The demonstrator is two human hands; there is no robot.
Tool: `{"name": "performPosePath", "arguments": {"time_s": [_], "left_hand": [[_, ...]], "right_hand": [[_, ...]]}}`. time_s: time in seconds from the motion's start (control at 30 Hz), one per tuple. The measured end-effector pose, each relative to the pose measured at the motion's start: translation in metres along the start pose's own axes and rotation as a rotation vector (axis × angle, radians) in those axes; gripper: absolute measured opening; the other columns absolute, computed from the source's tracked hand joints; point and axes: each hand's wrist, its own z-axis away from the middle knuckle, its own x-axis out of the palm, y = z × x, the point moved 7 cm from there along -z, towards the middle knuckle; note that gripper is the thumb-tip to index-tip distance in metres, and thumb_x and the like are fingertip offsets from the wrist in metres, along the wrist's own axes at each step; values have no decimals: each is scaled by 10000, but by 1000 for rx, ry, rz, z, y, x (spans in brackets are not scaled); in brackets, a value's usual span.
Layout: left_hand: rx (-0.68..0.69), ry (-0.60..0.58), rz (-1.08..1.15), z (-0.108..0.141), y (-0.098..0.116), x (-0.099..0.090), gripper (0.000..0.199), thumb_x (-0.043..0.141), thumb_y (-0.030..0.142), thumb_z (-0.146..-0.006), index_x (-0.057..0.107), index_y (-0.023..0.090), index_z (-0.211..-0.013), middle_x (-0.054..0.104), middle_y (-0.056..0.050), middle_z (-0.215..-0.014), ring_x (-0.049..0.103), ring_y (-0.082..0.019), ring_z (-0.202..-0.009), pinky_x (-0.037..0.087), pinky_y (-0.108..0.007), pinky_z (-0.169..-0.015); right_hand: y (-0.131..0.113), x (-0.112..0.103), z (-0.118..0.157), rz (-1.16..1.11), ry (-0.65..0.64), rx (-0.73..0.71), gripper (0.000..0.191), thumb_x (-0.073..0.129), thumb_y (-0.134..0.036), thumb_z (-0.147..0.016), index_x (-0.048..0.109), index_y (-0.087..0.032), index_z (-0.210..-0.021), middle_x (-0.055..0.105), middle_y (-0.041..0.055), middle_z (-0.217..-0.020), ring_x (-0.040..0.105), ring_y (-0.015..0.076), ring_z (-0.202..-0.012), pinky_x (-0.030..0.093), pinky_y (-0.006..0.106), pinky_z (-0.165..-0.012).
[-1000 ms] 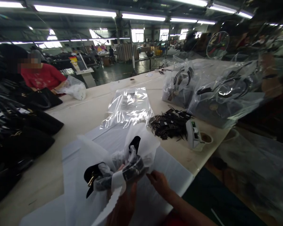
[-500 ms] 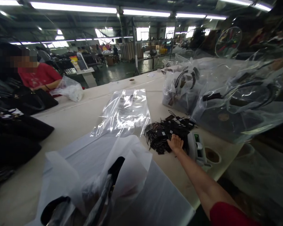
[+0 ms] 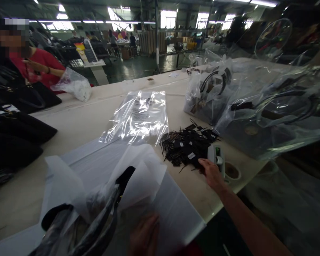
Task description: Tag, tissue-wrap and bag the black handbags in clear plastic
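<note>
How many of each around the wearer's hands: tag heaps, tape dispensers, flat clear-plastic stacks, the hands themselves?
Tag heap: 1
Tape dispenser: 1
Clear-plastic stack: 1
Hands: 2 (left hand, right hand)
Total: 5

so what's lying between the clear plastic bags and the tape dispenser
In the head view, a loose pile of black hang tags lies between them, with the right hand at its near edge.

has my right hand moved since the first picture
Yes, your right hand went from the wrapped bag forward and right to the black tags, close by the tape dispenser.
</note>
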Motion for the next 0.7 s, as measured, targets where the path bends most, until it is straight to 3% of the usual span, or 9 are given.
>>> {"name": "performPosePath", "arguments": {"time_s": [0.07,0.13,0.2,0.27,0.37,0.47,0.57,0.7], "left_hand": [[-144,-96,214,-18,2,20,192,552,216,-813,678,212,-958,684,-58,-863,641,-165,-748,536,-249,-682],[-420,-172,398,-31,-3,40,221,571,253,-774,678,192,-957,669,-56,-819,610,-146,-677,509,-239,-615],[-664,-200,597,-35,-4,56,349,596,240,-714,643,185,-1056,661,-72,-941,602,-138,-693,488,-240,-611],[-799,-203,812,-36,-1,66,550,619,194,-646,559,215,-1192,602,-88,-1148,610,-135,-724,477,-246,-616],[-880,-219,1087,-32,3,73,686,659,159,-573,505,237,-1237,568,-89,-1207,611,-124,-692,452,-233,-579],[-1005,-192,1241,-20,-4,74,523,727,201,-549,604,165,-1056,634,-76,-1029,589,-102,-641,426,-205,-543],[-1114,-64,1261,-8,-19,69,422,756,209,-522,640,138,-921,662,-54,-893,567,-86,-589,394,-190,-513],[-1084,55,1166,1,-30,53,361,741,177,-474,663,113,-821,686,-65,-800,560,-93,-564,376,-198,-519]], "right_hand": [[2,8,36,-217,-79,84,395,529,-496,-693,633,-137,-821,624,46,-656,549,152,-535,418,268,-479],[1,19,71,-488,-157,201,372,648,-484,-606,639,-141,-751,590,19,-587,515,127,-494,384,242,-443],[-3,29,101,-670,-218,292,340,719,-440,-557,641,-142,-701,571,1,-553,483,103,-469,350,220,-426],[-9,36,124,-686,-249,302,322,723,-428,-576,645,-139,-694,572,-5,-552,466,88,-459,342,213,-430],[-13,42,147,-628,-241,240,345,699,-455,-614,652,-132,-724,583,-2,-567,457,85,-468,356,221,-450],[-14,43,165,-534,-195,139,373,661,-493,-660,657,-132,-756,592,5,-576,473,101,-505,382,233,-486],[-13,43,181,-458,-139,66,390,623,-523,-697,658,-140,-764,598,15,-580,490,118,-531,402,247,-518],[-10,47,199,-422,-100,49,410,615,-551,-693,664,-151,-763,599,18,-576,498,128,-539,415,254,-524]]}}
